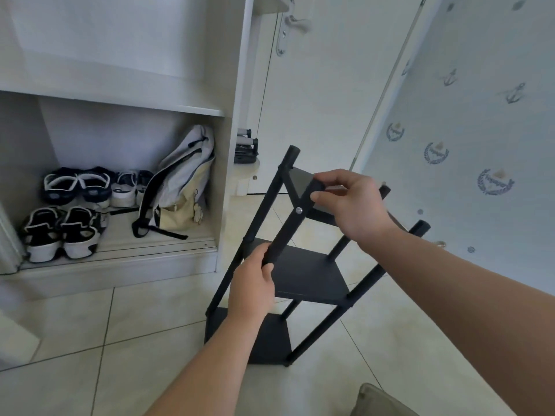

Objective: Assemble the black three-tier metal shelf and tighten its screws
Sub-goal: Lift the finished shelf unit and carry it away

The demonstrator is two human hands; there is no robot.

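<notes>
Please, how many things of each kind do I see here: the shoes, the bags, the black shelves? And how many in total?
shoes: 6
backpack: 1
black metal shelf: 1
total: 8

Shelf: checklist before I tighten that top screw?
1. Left hand grips the front post: ok.
2. Right hand pinches the post's top end: ok.
3. Silver screw seated in the post at the top tier: ok.
4. Screw tightness: cannot tell.
5. Shelf standing upright: not ok, it leans.
6. Tool within reach: cannot tell, none in view.
</notes>
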